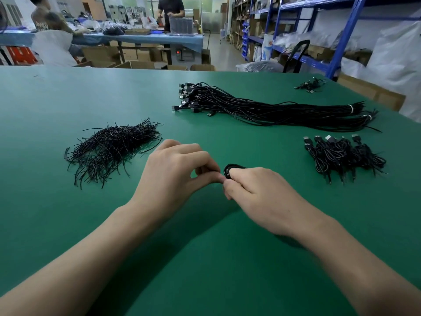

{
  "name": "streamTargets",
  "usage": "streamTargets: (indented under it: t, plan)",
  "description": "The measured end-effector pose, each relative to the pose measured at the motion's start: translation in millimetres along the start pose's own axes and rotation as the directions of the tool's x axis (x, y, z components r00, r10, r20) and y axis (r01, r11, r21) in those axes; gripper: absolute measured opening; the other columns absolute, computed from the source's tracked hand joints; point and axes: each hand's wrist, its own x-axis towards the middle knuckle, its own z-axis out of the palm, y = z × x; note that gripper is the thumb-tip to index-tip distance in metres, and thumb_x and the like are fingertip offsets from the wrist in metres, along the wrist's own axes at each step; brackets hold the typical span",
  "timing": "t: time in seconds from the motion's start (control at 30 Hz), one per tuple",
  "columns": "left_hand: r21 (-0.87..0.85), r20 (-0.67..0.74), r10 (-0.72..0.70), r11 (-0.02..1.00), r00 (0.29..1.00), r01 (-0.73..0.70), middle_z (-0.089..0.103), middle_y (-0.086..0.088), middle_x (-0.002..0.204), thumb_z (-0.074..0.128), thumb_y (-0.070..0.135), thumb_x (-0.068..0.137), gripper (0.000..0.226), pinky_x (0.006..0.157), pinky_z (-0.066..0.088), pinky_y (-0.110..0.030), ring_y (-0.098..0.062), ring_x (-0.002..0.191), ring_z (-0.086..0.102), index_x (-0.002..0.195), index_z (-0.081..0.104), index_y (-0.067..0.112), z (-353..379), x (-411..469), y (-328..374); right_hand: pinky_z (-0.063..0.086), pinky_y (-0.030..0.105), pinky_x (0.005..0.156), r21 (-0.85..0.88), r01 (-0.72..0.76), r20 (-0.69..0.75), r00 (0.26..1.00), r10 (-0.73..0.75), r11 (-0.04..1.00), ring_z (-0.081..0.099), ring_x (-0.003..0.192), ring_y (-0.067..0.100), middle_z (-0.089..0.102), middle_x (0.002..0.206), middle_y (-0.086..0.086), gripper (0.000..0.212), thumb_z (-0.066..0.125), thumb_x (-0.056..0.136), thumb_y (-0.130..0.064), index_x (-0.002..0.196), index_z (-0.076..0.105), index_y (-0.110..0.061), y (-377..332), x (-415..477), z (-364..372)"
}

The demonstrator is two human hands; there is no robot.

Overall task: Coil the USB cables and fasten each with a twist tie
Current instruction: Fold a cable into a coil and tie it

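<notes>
- here, low in the middle of the green table (68,99), both bare hands meet over one coiled usb cable (229,169).
- the right hand (252,188) grips the coil, its fingers curled round it; only a small black arc of loops shows above the knuckles.
- the left hand (175,169) has its fingers curled in tight, with thumb and forefinger pinched together right at the coil's left edge, the thumb tip touching the right hand's fingertip.
- what the left fingertips pinch is too small and too hidden to tell: it may be a tie or the cable itself.
- left of the hands, apart from them, lies a loose heap of black twist ties (114,149), strands splayed in all directions.
- farther back and to the right stretches a long bundle of uncoiled cables (262,108), plugs fanned out at its left end, the right end bound with white bands (350,108).
- right of the hands, near the table's edge, sits a pile of coiled cables (341,156), plugs pointing up and away.
- a smaller tangle of cables (311,84) lies at the far right corner.
- beyond the table stand cardboard boxes (136,64), blue shelving (341,42) and a blue-topped bench (141,38) where a person (170,10) stands.
</notes>
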Motion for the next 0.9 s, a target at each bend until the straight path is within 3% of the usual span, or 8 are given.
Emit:
streamTargets:
  t: [0.13, 0.3, 0.4, 0.6, 0.77, 0.9]
  plan:
    - [-0.056, 0.135, 0.123, 0.992, 0.983, -0.117, 0.07, 0.016, 0.097, 0.061, 0.05, 0.092, 0.031, 0.088, 0.042, -0.036, -0.009, 0.088, 0.062, 0.112, 0.075, 0.03, 0.6, 2.0, -3.4, 0.032, 0.043, 0.056, 0.316, -0.102, 0.164, 0.985, 0.052, 0.943, 0.037, 0.056, 0.015, 0.043, 0.061, -0.004, 0.033, 0.04, 0.084, -0.041, 0.074, 0.049, -0.012, 4.3, -1.3, 0.2]
    - [-0.232, 0.28, 0.1, 0.972, 0.955, -0.034, 0.065, 0.016, 0.091, 0.06, 0.049, 0.094, 0.027, 0.079, 0.049, -0.034, -0.007, 0.088, 0.058, 0.101, 0.073, 0.026, 0.7, 2.9, -8.9, 0.026, 0.018, 0.046, 0.66, -0.292, 0.413, 0.911, -0.009, 0.692, 0.028, 0.049, 0.006, 0.036, 0.056, -0.014, 0.026, 0.041, 0.092, -0.032, 0.075, 0.056, -0.02, 14.6, -0.5, 0.2]
    - [-0.222, 0.322, 0.1, 0.975, 0.941, -0.027, 0.059, 0.016, 0.089, 0.056, 0.049, 0.096, 0.028, 0.075, 0.048, -0.029, -0.003, 0.085, 0.055, 0.098, 0.07, 0.025, 1.9, 2.6, -8.8, 0.026, 0.018, 0.05, 0.724, -0.361, 0.49, 0.869, -0.069, 0.587, 0.027, 0.055, 0.009, 0.035, 0.062, -0.008, 0.029, 0.044, 0.096, -0.035, 0.08, 0.062, -0.019, 24.0, 0.1, -2.5]
    - [-0.265, 0.362, 0.056, 0.963, 0.93, 0.045, 0.059, 0.013, 0.091, 0.054, 0.038, 0.1, 0.024, 0.073, 0.047, -0.025, -0.005, 0.082, 0.057, 0.097, 0.069, 0.02, 7.1, -2.0, -7.1, 0.042, 0.022, 0.059, 0.691, -0.252, 0.402, 0.913, -0.07, 0.677, 0.046, 0.059, 0.013, 0.049, 0.064, -0.002, 0.032, 0.041, 0.109, -0.023, 0.091, 0.065, -0.011, 29.9, 0.0, -4.3]
    - [-0.282, 0.322, -0.028, 0.951, 0.946, 0.124, 0.06, 0.009, 0.086, 0.055, 0.035, 0.098, 0.024, 0.073, 0.046, -0.023, -0.009, 0.08, 0.058, 0.094, 0.069, 0.016, 8.3, -2.7, -10.2, 0.049, 0.031, 0.07, 0.624, -0.153, 0.154, 0.985, 0.072, 0.766, 0.062, 0.067, 0.01, 0.066, 0.071, -0.004, 0.019, 0.058, 0.101, -0.023, 0.086, 0.067, -0.015, 25.7, 5.1, -1.8]
    - [-0.272, 0.291, -0.079, 0.948, 0.953, 0.162, 0.06, 0.008, 0.087, 0.054, 0.034, 0.098, 0.024, 0.074, 0.047, -0.035, -0.012, 0.081, 0.058, 0.094, 0.069, 0.016, 9.5, -3.7, -10.4, 0.038, 0.01, 0.065, 0.434, -0.084, -0.028, 0.994, 0.107, 0.897, 0.057, 0.07, -0.004, 0.065, 0.079, -0.017, 0.015, 0.064, 0.096, -0.036, 0.085, 0.07, -0.028, 22.0, 4.0, 0.6]
